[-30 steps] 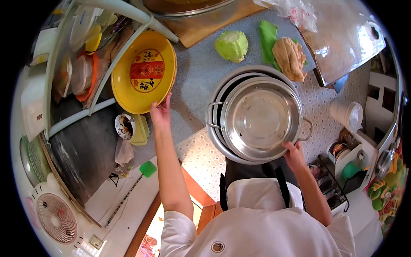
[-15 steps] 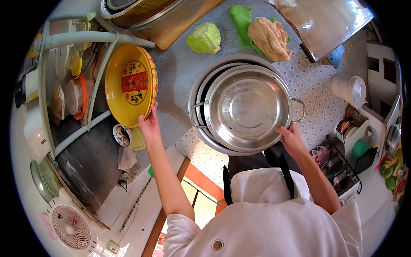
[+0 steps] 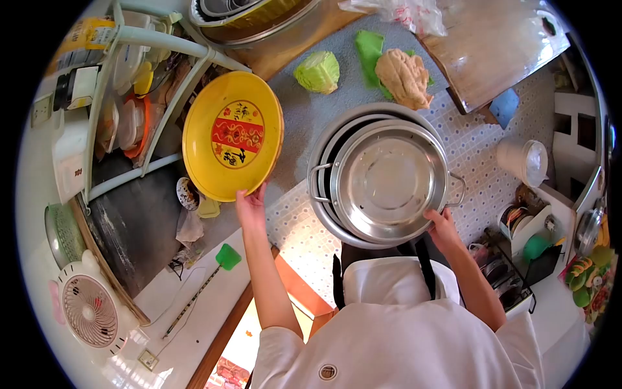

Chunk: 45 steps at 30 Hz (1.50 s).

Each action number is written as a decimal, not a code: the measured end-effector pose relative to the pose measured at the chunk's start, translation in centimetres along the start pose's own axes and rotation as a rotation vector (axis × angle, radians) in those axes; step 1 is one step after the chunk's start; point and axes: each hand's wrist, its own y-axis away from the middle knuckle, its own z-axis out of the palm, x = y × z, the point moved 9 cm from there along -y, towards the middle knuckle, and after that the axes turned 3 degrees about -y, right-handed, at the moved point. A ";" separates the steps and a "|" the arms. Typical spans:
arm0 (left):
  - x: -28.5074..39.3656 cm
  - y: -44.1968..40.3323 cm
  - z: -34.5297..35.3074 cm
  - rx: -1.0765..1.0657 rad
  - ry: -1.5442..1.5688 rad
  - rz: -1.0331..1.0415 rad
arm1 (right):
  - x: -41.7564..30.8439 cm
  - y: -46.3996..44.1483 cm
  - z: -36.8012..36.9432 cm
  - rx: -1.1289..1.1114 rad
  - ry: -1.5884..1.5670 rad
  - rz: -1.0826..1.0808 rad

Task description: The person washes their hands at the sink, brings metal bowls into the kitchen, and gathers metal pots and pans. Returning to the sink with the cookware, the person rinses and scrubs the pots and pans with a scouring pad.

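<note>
My left hand (image 3: pixel 251 206) grips the lower rim of a yellow basin (image 3: pixel 197 139) with a red and black printed centre, tilted beside the rack. A two-handled steel pan (image 3: pixel 389 178) sits nested in larger metal bowls (image 3: pixel 324 139) in front of my body. The fingers of my right hand (image 3: pixel 440 227) are closed on the pan's lower right rim, by its handle. Beyond the bowls lie a piece of cabbage (image 3: pixel 317 72), a tan cloth (image 3: pixel 403 78) and a green cloth (image 3: pixel 368 53).
At the left is a rack (image 3: pixel 148 37) with plastic containers; a small patterned bowl (image 3: pixel 187 193) stands beneath the basin. A fan (image 3: pixel 89 310) is lower left. A wooden board (image 3: pixel 492 52), a white bucket (image 3: pixel 523 162) and a dish rack (image 3: pixel 508 279) are at the right.
The yellow basin has swung right, out from the rack, and its printed face now shows more fully. My left hand moved with it. My right hand keeps hold of the pan.
</note>
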 end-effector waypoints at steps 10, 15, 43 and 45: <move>-4.8 6.9 0.5 -0.008 0.075 -0.009 | -2.7 1.9 -5.1 -0.023 0.043 -0.046; -7.9 9.6 -0.7 -0.014 0.073 -0.021 | -4.3 1.8 -6.6 -0.100 0.043 -0.094; -17.5 9.1 -5.0 -0.054 0.318 0.005 | 7.2 -7.1 23.7 -0.479 0.422 0.158; -17.0 9.5 -4.5 -0.067 0.306 0.008 | 6.9 -7.2 22.9 -0.435 0.464 0.122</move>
